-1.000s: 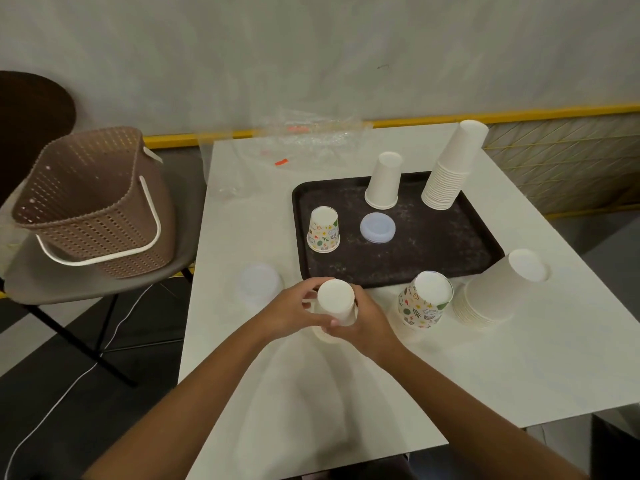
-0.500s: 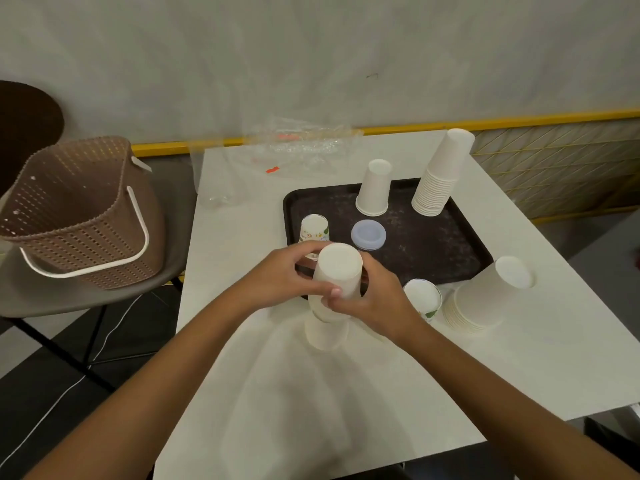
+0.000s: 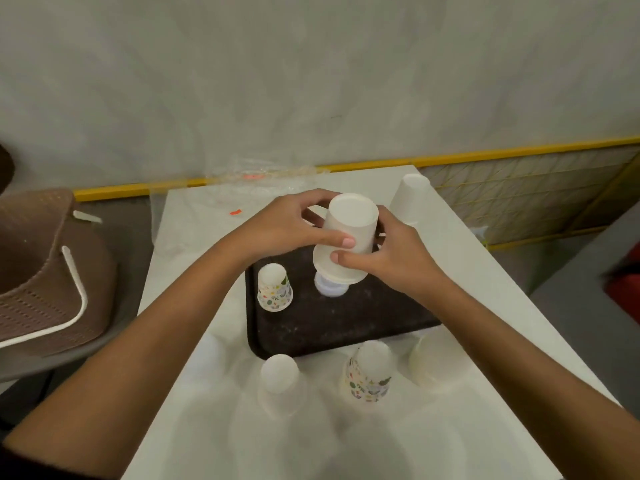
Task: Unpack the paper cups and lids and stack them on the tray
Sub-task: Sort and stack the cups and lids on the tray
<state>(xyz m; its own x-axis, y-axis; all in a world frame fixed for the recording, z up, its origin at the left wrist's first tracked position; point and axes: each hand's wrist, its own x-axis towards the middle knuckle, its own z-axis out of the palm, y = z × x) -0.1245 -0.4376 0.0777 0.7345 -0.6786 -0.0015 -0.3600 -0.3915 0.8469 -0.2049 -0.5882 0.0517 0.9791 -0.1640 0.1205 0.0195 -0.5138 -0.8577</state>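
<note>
Two hands: left hand [image 3: 287, 226] and right hand [image 3: 391, 259] are gripping the white cups [image 3: 346, 237], fingers curling round them.
White cups: hanging upside down over the tray [image 3: 346, 327], above the lid [image 3: 330, 287].
Tray: carrying one inverted patterned cup [image 3: 274, 288].

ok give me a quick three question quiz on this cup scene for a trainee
1. True or false: the left hand and right hand both grip the white cups above the tray.
2. The patterned cup on the tray stands: A) mouth up, B) mouth down, C) on its side.
3. Fill in: the brown basket sits to the person's ____ of the table.
Key: 1 true; 2 B; 3 left.
</note>
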